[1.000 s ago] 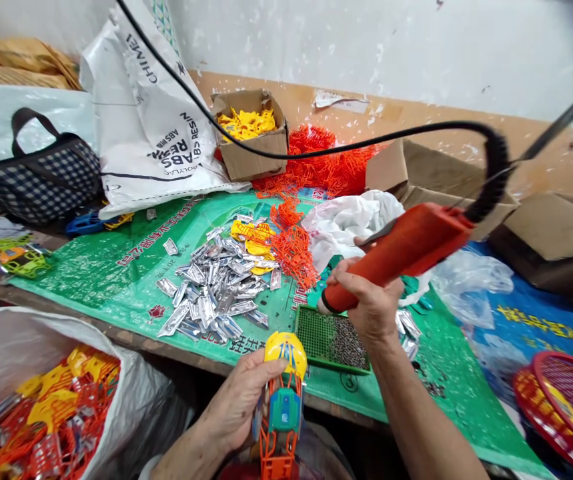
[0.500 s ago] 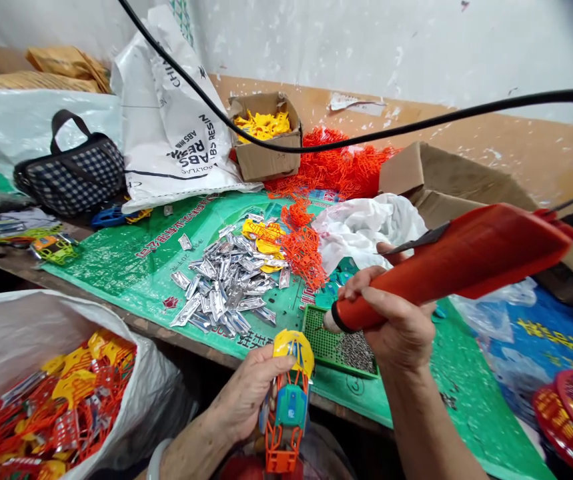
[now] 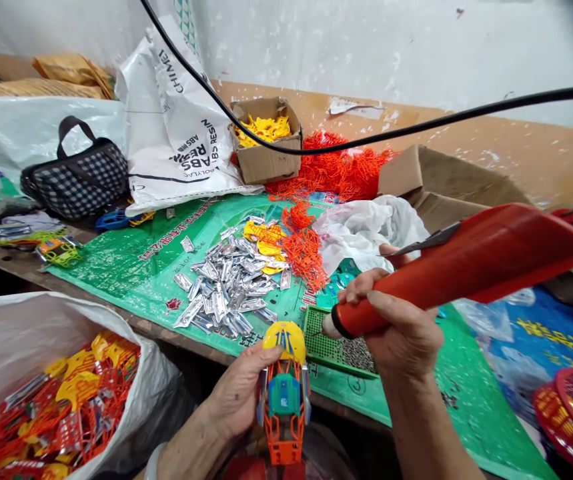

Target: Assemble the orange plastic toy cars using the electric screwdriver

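My left hand [image 3: 239, 390] is closed on a toy car body [image 3: 285, 400] with a yellow hood, an orange cage frame and a teal middle, held in front of the table edge. In my right hand [image 3: 403, 333] is a red electric screwdriver [image 3: 446, 270], gripped near its front. Its pale nose points down-left, over a green perforated tray [image 3: 319, 337] where small screws [image 3: 359, 353] are heaped on the right side. Whether the bit touches the tray I cannot tell. Left of the tray lies a pile of silver plastic parts [image 3: 221, 287], with several yellow and orange pieces beside it.
A white sack [image 3: 159, 380] of orange and yellow parts stands at the lower left. Behind are a checkered bag [image 3: 76, 175], a carton [image 3: 269, 160] of yellow parts and an orange heap [image 3: 341, 167]. A black cable [image 3: 391, 138] hangs across. A red basket [image 3: 566, 413] sits right.
The screwdriver has swung so its rear end sits farther right, and its nose is over the left part of the tray. The toy car body has tilted slightly in my left hand. The view has shifted left.
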Tool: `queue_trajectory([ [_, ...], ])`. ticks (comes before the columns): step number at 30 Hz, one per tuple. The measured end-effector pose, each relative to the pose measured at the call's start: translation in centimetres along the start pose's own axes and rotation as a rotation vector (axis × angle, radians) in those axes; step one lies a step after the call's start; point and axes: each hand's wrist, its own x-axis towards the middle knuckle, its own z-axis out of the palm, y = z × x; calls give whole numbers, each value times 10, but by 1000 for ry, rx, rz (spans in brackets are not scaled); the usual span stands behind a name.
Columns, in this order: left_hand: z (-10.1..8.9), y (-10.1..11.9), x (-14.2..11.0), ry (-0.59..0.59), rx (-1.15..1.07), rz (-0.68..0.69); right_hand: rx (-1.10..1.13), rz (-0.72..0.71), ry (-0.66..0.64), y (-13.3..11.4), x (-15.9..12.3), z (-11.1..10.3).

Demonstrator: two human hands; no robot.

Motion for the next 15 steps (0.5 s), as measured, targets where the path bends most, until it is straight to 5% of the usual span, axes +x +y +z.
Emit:
queue_trajectory([
  [15, 2, 1, 9, -166, -145, -120, 26, 69, 19, -1, -1, -2],
])
